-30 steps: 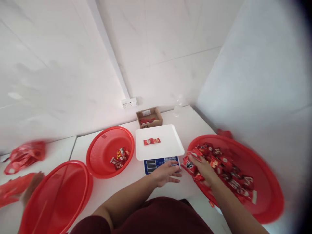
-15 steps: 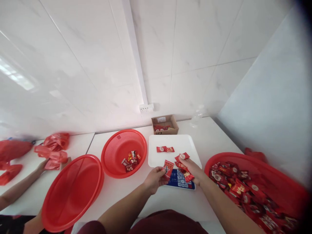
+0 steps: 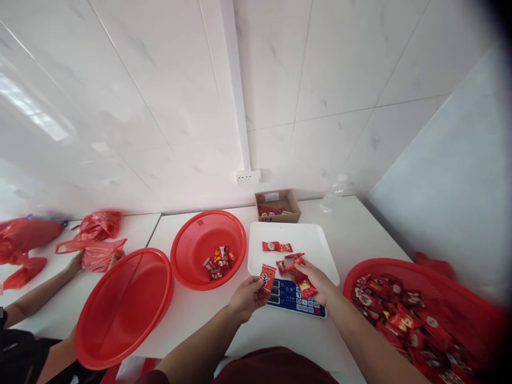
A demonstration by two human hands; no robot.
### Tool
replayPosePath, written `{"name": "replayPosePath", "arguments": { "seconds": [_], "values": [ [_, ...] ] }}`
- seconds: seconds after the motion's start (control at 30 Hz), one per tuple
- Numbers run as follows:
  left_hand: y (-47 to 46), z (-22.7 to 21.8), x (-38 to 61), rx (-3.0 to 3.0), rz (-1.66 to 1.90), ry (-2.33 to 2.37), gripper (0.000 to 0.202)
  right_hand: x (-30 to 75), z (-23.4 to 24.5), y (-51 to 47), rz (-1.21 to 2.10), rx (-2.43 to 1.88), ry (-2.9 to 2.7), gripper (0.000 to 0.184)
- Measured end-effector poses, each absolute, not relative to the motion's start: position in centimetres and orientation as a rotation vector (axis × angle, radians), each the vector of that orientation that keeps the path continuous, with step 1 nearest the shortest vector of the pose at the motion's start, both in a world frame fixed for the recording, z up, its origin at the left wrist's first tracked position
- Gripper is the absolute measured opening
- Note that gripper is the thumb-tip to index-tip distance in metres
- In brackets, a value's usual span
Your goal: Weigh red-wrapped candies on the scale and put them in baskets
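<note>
Pinched in the fingers of my left hand [image 3: 248,298] is a red snack packet [image 3: 267,279], held over the left front of a digital scale. My right hand [image 3: 316,280] is closed on several small red packets [image 3: 306,287], at the near edge of the scale's white tray [image 3: 320,242]. One red packet [image 3: 277,246] lies on the tray behind my hands. Another packet [image 3: 281,266] is at the fingertips of my right hand; whether it is held or resting on the tray I cannot tell. The blue keypad [image 3: 286,296] is partly covered by the hands and packets.
A red basket [image 3: 208,213] holding several packets stands left of the scale, beside a red basin [image 3: 120,314]. At right is a large basket [image 3: 372,262] heaped with packets. Behind are a cardboard box [image 3: 278,217] and clear bottle [image 3: 333,197]. Another person's arms [image 3: 44,293] handle a red bag [image 3: 102,256].
My left hand with its packet has moved a little left, away from my right hand. A packet now shows lower at my right fingertips. The view has shifted slightly.
</note>
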State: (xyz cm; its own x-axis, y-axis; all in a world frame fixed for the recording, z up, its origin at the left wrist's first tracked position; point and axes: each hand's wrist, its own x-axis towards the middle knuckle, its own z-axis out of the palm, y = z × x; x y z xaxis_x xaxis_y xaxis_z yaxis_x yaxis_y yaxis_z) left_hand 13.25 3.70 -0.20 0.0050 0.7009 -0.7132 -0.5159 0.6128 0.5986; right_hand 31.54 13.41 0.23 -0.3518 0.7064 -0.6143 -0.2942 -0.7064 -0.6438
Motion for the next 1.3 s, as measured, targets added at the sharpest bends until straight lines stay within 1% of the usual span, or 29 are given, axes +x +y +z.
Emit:
{"name": "replayPosePath", "arguments": {
  "seconds": [0.13,0.4,0.47,0.57,0.6,0.63,0.73,0.8,0.83,0.87,0.97,1.07,1.13,1.2,1.3],
  "values": [
    [3.6,-0.1,13.3,0.172,0.957,1.249,0.031,31.3,0.0,13.4,2.073,-1.203,-0.443,0.020],
    [3.5,0.2,13.6,0.168,0.944,1.245,0.030,32.0,-1.1,13.3,1.987,-1.272,-0.310,0.017],
    [3.5,0.1,13.6,0.168,0.942,1.243,0.032,32.1,-1.1,13.3,1.969,-1.271,-0.300,0.024],
    [3.6,0.0,13.7,0.187,0.939,1.247,0.038,32.6,-1.0,13.4,1.886,-1.281,-0.253,0.043],
    [3.6,-0.1,13.8,0.205,0.937,1.251,0.040,32.8,-1.0,13.4,1.867,-1.282,-0.221,0.045],
    [3.6,0.0,13.9,0.229,0.933,1.256,0.042,33.1,-0.9,13.4,1.863,-1.274,-0.174,0.042],
    [3.5,0.5,14.8,0.345,0.900,1.247,0.049,33.8,-0.5,12.7,1.897,-1.220,-0.018,0.018],
    [3.5,1.0,15.8,0.437,0.855,1.197,0.053,33.9,0.1,11.7,1.905,-1.183,0.042,0.008],
    [3.4,1.2,16.4,0.477,0.831,1.164,0.054,33.8,0.4,11.0,1.931,-1.156,0.046,0.007],
    [3.4,1.4,17.1,0.509,0.809,1.136,0.056,33.7,0.9,10.3,1.980,-1.121,0.033,0.011],
    [3.4,1.5,19.0,0.554,0.784,1.123,0.057,33.1,2.0,8.2,2.140,-0.999,-0.069,0.029],
    [3.4,0.8,20.3,0.603,0.746,1.161,0.053,33.2,2.5,6.9,2.131,-1.024,-0.259,0.039],
    [3.7,0.3,20.7,0.709,0.681,1.204,0.047,33.8,2.4,6.6,2.085,-1.102,-0.354,0.042],
    [4.5,0.0,20.4,0.913,0.657,1.312,0.038,35.0,2.1,6.6,2.027,-1.170,-0.369,0.041],
    [7.0,0.0,18.4,1.326,0.793,1.573,0.028,37.7,1.2,6.4,1.897,-1.244,-0.305,0.035]
  ]
}}
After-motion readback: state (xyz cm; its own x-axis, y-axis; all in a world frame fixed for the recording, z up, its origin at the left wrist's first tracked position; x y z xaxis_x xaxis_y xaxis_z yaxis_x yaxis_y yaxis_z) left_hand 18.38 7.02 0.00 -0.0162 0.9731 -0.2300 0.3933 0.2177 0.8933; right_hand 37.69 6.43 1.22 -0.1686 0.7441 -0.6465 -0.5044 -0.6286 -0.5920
